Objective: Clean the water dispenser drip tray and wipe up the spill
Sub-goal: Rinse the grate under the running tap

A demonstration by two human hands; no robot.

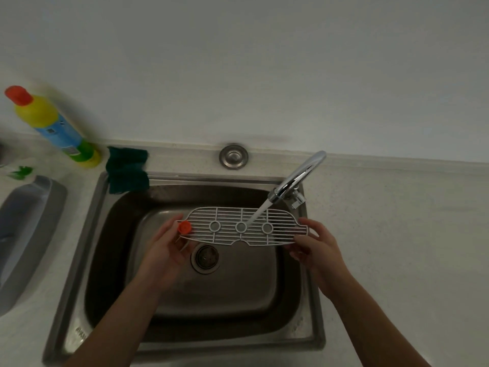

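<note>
A white slotted drip tray grate with three round rings and an orange float button at its left end hangs flat over the steel sink. My left hand grips its left end and my right hand grips its right end. Water runs from the chrome tap onto the middle of the grate. A grey drip tray base lies on the counter at the left.
A dark green cloth hangs over the sink's back left corner. A yellow and blue detergent bottle with a red cap stands behind it. The drain sits under the grate. White counter spreads to the right.
</note>
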